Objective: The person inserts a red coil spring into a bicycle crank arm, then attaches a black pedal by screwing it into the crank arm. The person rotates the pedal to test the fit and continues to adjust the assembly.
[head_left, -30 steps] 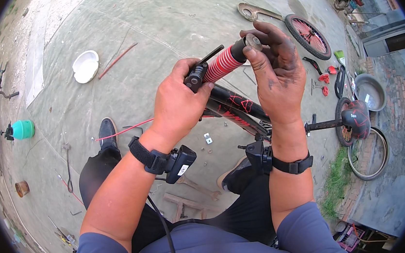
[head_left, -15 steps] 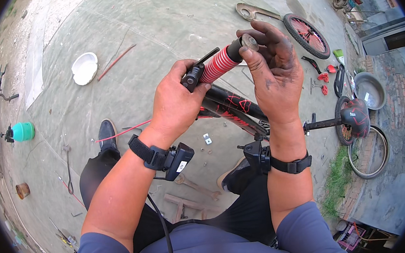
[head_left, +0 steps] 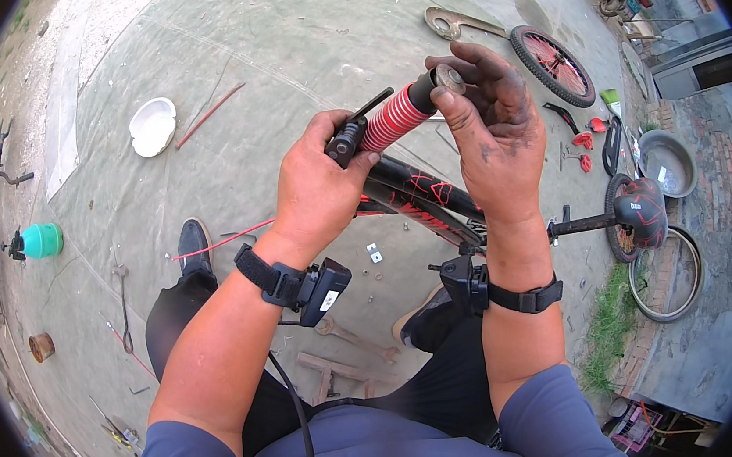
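A black bicycle frame (head_left: 419, 186) with red line patterns stands between my legs. From its front rises a red-and-white ringed tube (head_left: 393, 124) with a black end section. My left hand (head_left: 321, 175) is wrapped round a black part with a lever (head_left: 347, 140) at the lower end of the ringed tube; some fingers are hidden behind it. My right hand (head_left: 502, 132), its fingertips dark with grease, curves round the tube's upper end. Its thumb presses at a round metal disc (head_left: 449, 78) there, with fingers behind.
A bicycle wheel (head_left: 553, 67), a long metal wrench (head_left: 462, 23) and a grey basin (head_left: 668, 164) lie to the right, near a saddle (head_left: 642, 211). A white dish (head_left: 154, 127) and a red rod (head_left: 210, 116) lie far left. An open-end wrench (head_left: 357, 340) lies between my feet.
Both hands keep their holds. The ringed tube and both hands have shifted very slightly left; little else differs.
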### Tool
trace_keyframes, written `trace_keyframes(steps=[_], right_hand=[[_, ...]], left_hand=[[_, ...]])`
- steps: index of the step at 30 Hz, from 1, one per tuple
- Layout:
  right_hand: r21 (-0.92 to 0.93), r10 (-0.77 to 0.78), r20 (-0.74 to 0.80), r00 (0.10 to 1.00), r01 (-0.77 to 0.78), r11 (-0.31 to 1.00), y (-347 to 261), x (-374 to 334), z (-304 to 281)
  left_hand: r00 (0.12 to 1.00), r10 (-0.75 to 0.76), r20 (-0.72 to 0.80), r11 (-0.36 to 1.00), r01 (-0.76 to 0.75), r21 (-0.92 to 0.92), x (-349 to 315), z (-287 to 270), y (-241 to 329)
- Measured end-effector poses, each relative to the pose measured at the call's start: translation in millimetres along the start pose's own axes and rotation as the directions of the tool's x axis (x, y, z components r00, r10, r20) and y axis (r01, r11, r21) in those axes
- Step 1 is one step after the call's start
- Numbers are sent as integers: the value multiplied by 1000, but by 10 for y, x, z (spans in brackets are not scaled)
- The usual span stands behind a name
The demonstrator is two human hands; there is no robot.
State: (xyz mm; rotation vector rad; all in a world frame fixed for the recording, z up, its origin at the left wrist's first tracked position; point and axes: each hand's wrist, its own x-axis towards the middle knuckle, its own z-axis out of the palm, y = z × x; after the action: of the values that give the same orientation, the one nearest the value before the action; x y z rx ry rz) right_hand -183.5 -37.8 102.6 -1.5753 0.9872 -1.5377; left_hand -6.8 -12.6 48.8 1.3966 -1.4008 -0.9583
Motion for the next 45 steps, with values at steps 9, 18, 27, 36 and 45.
trace_keyframes(steps=[9,18,27,36,45], right_hand=[[54,44,0,999,-44,998,21,6,-16],[118,94,3,996,-94,989,43,-8,-20],[155,131,0,991,-130,979,57,-37,-15],[117,58,17,998,-60,991,41,-36,-3],[67,80,80,994,-85,994,5,-66,-46]], left_hand=[[1000,3,-8,1000,-3,6,7,4,-3],[1000,-3,-7,1000,3,-3,6,4,6],[1000,3,0,1000,-3,2,6,-1,4],[1000,22,-15,1000,-22,7,-12,2,-2],[1000,0,-7,1000,0,11,-20,1,-27]])
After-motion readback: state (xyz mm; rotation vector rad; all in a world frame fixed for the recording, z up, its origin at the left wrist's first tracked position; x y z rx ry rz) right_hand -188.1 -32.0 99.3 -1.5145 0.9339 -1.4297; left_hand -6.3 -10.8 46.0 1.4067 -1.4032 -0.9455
